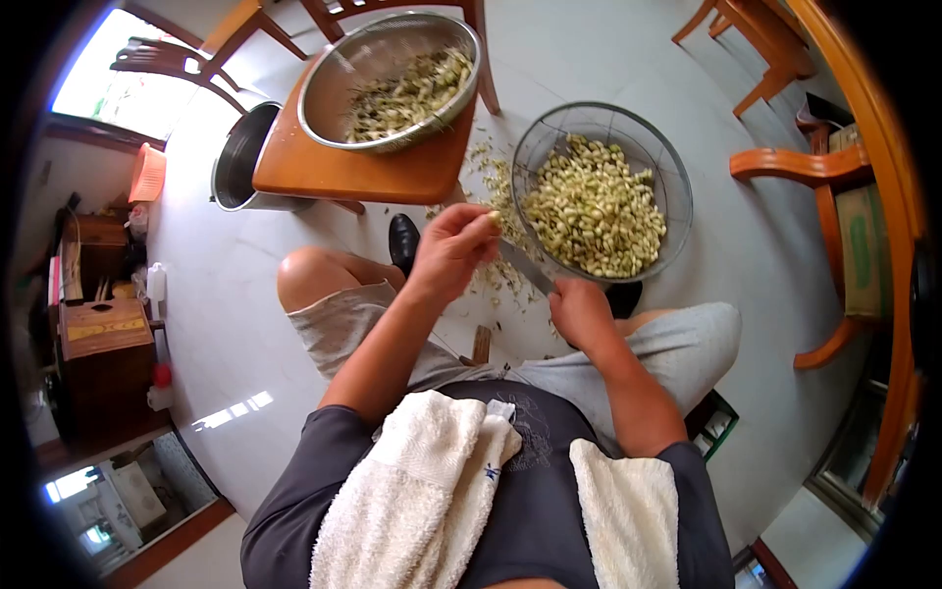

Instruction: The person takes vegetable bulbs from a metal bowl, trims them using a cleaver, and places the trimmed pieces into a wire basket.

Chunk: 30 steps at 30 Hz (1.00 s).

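Pale, in the head view, is a small piece (494,218), pinched between the thumb and closed-in fingers of the left hand (456,253); the right hand's (584,312) fingers clamp a knife (527,268), its blade angled toward the left hand. A metal colander (324,98) of trimmed stalks sits toward the right edge of the wooden seat (373,182); a wide bowl (675,172) of pale pieces is beside scattered trimmings (498,285).

The light is daylight, rather bright, and it enters from a window (123,83) at ten o'clock, which is overexposed to white. Glare stripes lie on the floor (211,324) toward eight o'clock. The wide lens bends the edges strongly (the corners are fully black), and small details there look soft.
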Tool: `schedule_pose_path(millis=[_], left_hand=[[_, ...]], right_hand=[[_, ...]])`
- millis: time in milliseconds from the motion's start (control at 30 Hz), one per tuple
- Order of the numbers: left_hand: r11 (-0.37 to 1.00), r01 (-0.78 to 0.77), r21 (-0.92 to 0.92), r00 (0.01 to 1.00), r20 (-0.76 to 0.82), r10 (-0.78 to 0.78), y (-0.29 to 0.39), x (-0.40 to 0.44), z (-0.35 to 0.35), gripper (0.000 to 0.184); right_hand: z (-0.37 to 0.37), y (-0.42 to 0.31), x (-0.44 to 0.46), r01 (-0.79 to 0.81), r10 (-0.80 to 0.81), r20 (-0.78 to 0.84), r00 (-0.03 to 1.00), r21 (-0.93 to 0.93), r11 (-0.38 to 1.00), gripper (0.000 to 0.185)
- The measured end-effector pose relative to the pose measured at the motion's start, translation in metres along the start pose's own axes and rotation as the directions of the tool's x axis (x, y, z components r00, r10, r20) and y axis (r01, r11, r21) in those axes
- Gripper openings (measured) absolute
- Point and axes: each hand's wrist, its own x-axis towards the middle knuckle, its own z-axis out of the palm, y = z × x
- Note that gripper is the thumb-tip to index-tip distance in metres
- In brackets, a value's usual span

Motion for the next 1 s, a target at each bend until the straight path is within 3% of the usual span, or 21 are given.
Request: schedule_pose_path(millis=[100, 233, 300, 333, 433, 500, 567, 600, 633, 667, 733, 767, 867, 900, 933, 967, 1000], left_hand=[[0.99, 0.066, 0.122, 0.998, -0.006, -0.066, 0.003, 0.028, 0.033, 0.013], [0.95, 0.151, 0.274, 0.984, 0.05, -0.171, -0.003, 0.074, 0.085, 0.04], [0.85, 0.2, 0.487, 0.971, 0.019, -0.24, -0.009, 0.087, 0.099, 0.05], [0.75, 0.149, 0.645, 0.973, 0.039, -0.226, -0.008, 0.09, 0.102, 0.051], [0.526, -0.025, 0.85, 0.951, 0.182, -0.249, 0.017, 0.094, 0.1, 0.05], [0.527, -0.109, 0.843, 0.968, 0.21, -0.137, 0.033, 0.105, 0.082, 0.038], [0.311, -0.276, 0.91, 0.961, 0.254, 0.109, 0.088, 0.104, 0.07, 0.025], [0.341, -0.193, 0.92, 0.978, 0.152, 0.143, 0.114, 0.11, 0.062, 0.023], [0.202, -0.254, 0.946, 0.938, 0.191, 0.288, 0.137, 0.119, 0.046, 0.021], [0.169, -0.242, 0.955, 0.923, 0.173, 0.343, 0.153, 0.144, 0.014, 0.018], [-0.013, -0.136, 0.991, 0.892, 0.128, 0.433, 0.186, 0.176, -0.029, 0.016], [-0.126, -0.034, 0.991, 0.919, 0.081, 0.386, 0.199, 0.184, -0.04, 0.016], [-0.448, -0.01, 0.894, 0.956, 0.14, 0.258, 0.204, 0.231, -0.109, 0.019], [-0.441, 0.043, 0.897, 0.963, 0.08, 0.256, 0.2, 0.231, -0.111, 0.022], [-0.516, 0.053, 0.855, 0.972, 0.074, 0.222, 0.196, 0.233, -0.109, 0.025], [-0.522, 0.124, 0.844, 0.984, -0.038, 0.173, 0.194, 0.235, -0.104, 0.026], [-0.527, 0.115, 0.842, 0.98, -0.011, 0.196, 0.192, 0.238, -0.107, 0.025]], right_hand=[[0.01, 0.007, 0.0, 0.07, -0.064, 0.071, 0.995, -0.087, 0.994, 0.013], [0.011, 0.007, 0.002, 0.051, -0.03, 0.158, 0.987, -0.128, 0.99, 0.013], [0.011, 0.009, 0.003, 0.043, -0.02, 0.174, 0.985, -0.129, 0.991, 0.013], [0.01, 0.009, 0.002, 0.042, -0.021, 0.167, 0.986, -0.129, 0.991, 0.013], [0.008, 0.013, -0.002, 0.068, -0.054, 0.145, 0.988, -0.091, 0.994, 0.013], [0.009, 0.015, -0.004, 0.066, -0.055, 0.149, 0.987, -0.071, 0.995, 0.013], [0.006, 0.013, -0.006, 0.062, -0.052, 0.161, 0.986, -0.058, 0.996, 0.013], [0.003, 0.009, -0.007, 0.061, -0.051, 0.171, 0.984, -0.054, 0.997, 0.013], [0.001, 0.006, -0.007, 0.059, -0.049, 0.181, 0.982, -0.051, 0.997, 0.013], [0.003, 0.007, -0.005, 0.076, -0.066, 0.193, 0.979, -0.044, 0.996, 0.014], [0.009, 0.011, -0.004, 0.097, -0.088, 0.214, 0.973, -0.031, 0.995, 0.015], [0.011, 0.011, -0.004, 0.113, -0.106, 0.224, 0.969, -0.019, 0.993, 0.014], [0.016, 0.008, -0.001, 0.125, -0.122, 0.237, 0.964, -0.001, 0.992, 0.014], [0.019, 0.007, 0.0, 0.137, -0.133, 0.238, 0.962, 0.002, 0.991, 0.014], [0.02, 0.007, 0.002, 0.153, -0.15, 0.24, 0.959, 0.004, 0.988, 0.015], [0.018, 0.005, 0.002, 0.131, -0.126, 0.26, 0.957, -0.003, 0.991, 0.015], [0.014, 0.001, 0.003, 0.115, -0.108, 0.282, 0.953, -0.007, 0.993, 0.016]])
